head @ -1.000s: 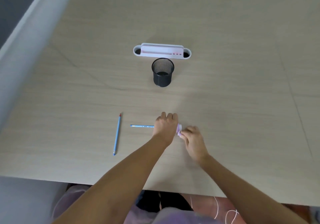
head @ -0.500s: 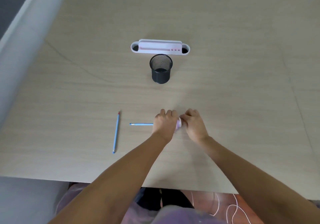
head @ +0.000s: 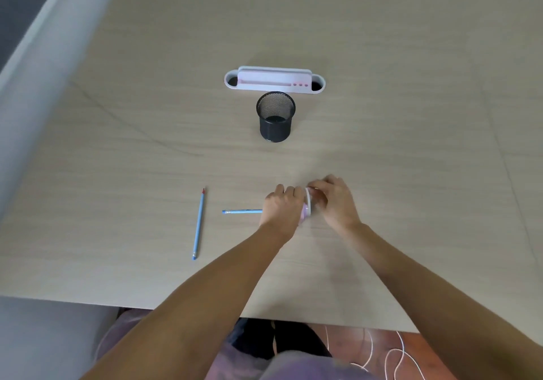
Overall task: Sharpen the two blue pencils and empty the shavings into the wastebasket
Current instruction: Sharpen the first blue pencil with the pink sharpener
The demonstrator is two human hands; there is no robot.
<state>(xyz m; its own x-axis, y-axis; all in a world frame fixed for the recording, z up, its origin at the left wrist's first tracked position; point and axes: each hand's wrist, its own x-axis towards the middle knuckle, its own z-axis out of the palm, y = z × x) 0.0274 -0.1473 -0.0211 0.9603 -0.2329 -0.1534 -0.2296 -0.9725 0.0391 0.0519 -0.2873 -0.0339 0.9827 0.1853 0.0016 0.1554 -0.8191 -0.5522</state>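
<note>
One blue pencil (head: pixel 199 224) lies loose on the table, its point toward the far side. A second blue pencil (head: pixel 242 211) lies crosswise, its right end hidden under my left hand (head: pixel 282 206), which is closed around a small pink and white sharpener (head: pixel 307 206). My right hand (head: pixel 335 200) grips the sharpener's right end with fingers curled over it. A black mesh wastebasket (head: pixel 275 116) stands upright beyond my hands, apart from them.
A white and pink desk organiser (head: pixel 274 80) sits just behind the wastebasket. The wooden table's near edge (head: pixel 176 306) runs below my forearms. A grey partition (head: pixel 35 79) borders the left side. White cables lie on the floor at lower right.
My right hand has rolled over the sharpener's end, from below it to on top. The left hand and both pencils have stayed in place.
</note>
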